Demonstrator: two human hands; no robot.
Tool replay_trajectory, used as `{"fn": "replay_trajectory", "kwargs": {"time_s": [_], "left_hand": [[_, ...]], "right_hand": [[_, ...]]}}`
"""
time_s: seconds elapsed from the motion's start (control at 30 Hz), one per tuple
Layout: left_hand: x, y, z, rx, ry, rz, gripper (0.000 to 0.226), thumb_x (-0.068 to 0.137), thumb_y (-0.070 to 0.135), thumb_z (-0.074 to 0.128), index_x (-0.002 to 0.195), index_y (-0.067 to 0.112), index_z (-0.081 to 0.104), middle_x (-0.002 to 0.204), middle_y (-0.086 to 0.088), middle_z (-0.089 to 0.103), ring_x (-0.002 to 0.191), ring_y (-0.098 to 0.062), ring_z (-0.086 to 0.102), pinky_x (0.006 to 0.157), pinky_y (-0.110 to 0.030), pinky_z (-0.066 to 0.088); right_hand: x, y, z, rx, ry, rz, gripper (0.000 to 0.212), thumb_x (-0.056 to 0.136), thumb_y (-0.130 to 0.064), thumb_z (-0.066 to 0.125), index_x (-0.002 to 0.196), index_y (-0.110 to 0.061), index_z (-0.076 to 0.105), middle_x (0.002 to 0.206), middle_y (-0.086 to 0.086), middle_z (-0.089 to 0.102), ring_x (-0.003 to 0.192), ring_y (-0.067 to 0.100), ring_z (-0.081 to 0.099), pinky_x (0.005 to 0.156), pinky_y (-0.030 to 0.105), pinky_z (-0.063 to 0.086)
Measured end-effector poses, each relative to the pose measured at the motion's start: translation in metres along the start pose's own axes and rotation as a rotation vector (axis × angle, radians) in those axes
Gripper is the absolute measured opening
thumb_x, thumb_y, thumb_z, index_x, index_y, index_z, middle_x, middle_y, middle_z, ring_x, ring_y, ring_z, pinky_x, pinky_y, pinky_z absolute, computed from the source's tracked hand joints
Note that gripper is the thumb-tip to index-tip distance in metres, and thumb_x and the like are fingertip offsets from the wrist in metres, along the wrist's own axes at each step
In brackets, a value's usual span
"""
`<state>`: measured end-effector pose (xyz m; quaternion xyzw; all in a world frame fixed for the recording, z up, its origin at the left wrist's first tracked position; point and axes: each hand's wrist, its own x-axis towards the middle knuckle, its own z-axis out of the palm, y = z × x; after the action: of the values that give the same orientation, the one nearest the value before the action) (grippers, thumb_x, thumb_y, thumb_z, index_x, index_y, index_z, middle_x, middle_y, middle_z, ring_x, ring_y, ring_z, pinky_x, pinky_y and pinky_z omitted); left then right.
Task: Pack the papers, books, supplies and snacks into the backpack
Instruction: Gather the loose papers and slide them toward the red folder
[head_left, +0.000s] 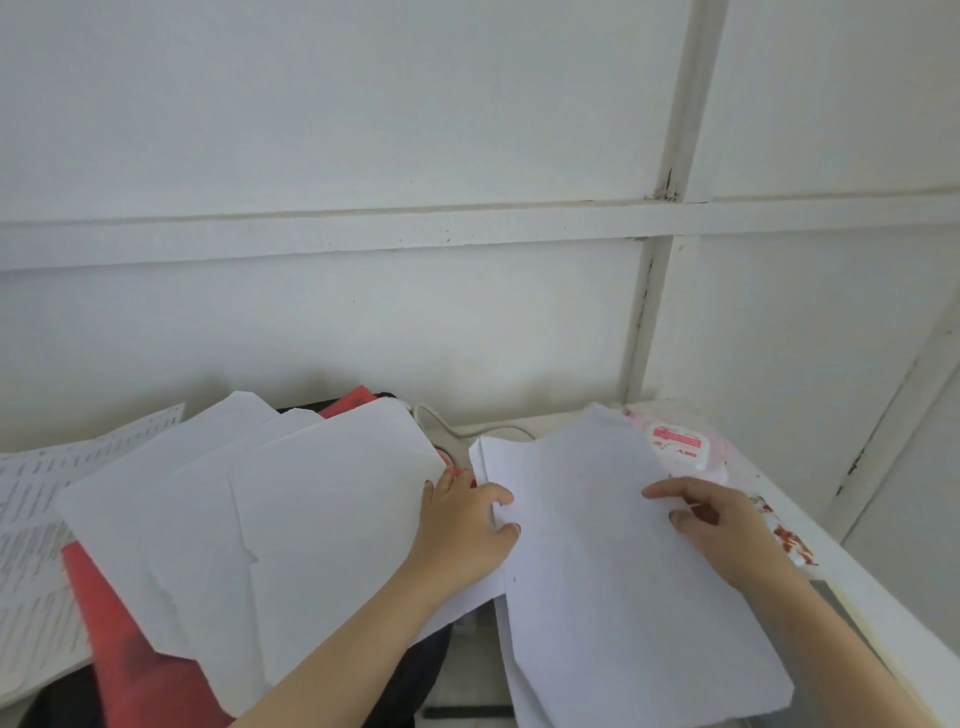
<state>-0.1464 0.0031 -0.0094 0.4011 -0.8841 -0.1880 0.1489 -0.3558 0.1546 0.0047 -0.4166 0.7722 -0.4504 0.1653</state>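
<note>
Several blank white sheets lie fanned over a red and black backpack at the lower left. A second stack of white paper sits to the right on the desk. My left hand rests between the two piles, fingers pinching the left edge of the right stack. My right hand grips that stack's right edge, thumb on top. A pink and white snack packet lies behind the right stack, and another red-printed wrapper peeks out under my right wrist.
Printed sheets lie at the far left on the desk. A white cable runs along the wall behind the papers. The white panelled wall stands close behind, and the desk's right edge slants down to the right.
</note>
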Motion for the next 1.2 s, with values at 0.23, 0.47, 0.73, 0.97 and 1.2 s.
{"fn": "replay_trajectory", "kwargs": {"time_s": [0.23, 0.47, 0.73, 0.97, 1.2], "left_hand": [[0.012, 0.004, -0.01, -0.324, 0.036, -0.007, 0.014, 0.084, 0.031, 0.061, 0.095, 0.037, 0.064, 0.088, 0.007, 0.061, 0.093, -0.014, 0.052, 0.085, -0.026, 0.042], [0.029, 0.031, -0.046, -0.726, 0.084, -0.015, 0.025, 0.089, 0.016, 0.057, 0.109, 0.03, 0.058, 0.096, 0.011, 0.051, 0.088, -0.004, 0.051, 0.068, -0.009, 0.043], [0.036, 0.032, -0.109, -0.839, 0.406, -0.013, 0.026, 0.086, 0.008, 0.057, 0.103, 0.029, 0.061, 0.093, 0.015, 0.056, 0.068, -0.007, 0.049, 0.053, -0.008, 0.042], [-0.001, -0.025, -0.13, -0.871, 0.497, -0.224, 0.029, 0.085, 0.005, 0.058, 0.102, 0.027, 0.064, 0.103, 0.006, 0.062, 0.084, -0.011, 0.059, 0.067, -0.018, 0.046], [-0.057, -0.087, -0.097, -0.538, 0.468, -0.468, 0.03, 0.081, 0.007, 0.06, 0.103, 0.028, 0.062, 0.098, 0.01, 0.061, 0.091, -0.013, 0.057, 0.073, -0.018, 0.043]], "right_hand": [[0.02, -0.028, -0.012, 0.125, 0.155, -0.19, 0.067, 0.088, 0.008, 0.047, 0.072, -0.053, 0.069, 0.099, -0.016, 0.063, 0.072, -0.001, 0.055, 0.062, 0.007, 0.039], [0.044, -0.073, -0.029, 0.04, 0.273, -0.322, 0.049, 0.087, 0.003, 0.049, 0.08, -0.041, 0.068, 0.096, -0.012, 0.056, 0.085, -0.004, 0.054, 0.074, 0.003, 0.036], [0.06, -0.106, 0.003, -0.035, 0.14, -0.363, 0.033, 0.087, 0.0, 0.052, 0.098, -0.027, 0.068, 0.092, -0.02, 0.054, 0.081, 0.01, 0.051, 0.074, 0.009, 0.036], [0.06, -0.119, 0.06, 0.191, -0.215, -0.277, 0.034, 0.088, 0.004, 0.05, 0.101, -0.021, 0.068, 0.108, -0.013, 0.061, 0.068, -0.007, 0.057, 0.058, 0.009, 0.045], [0.054, -0.113, 0.122, -0.21, -0.376, -0.32, 0.029, 0.087, -0.013, 0.053, 0.105, -0.034, 0.064, 0.101, -0.012, 0.064, 0.078, 0.006, 0.058, 0.07, 0.021, 0.046]]}}
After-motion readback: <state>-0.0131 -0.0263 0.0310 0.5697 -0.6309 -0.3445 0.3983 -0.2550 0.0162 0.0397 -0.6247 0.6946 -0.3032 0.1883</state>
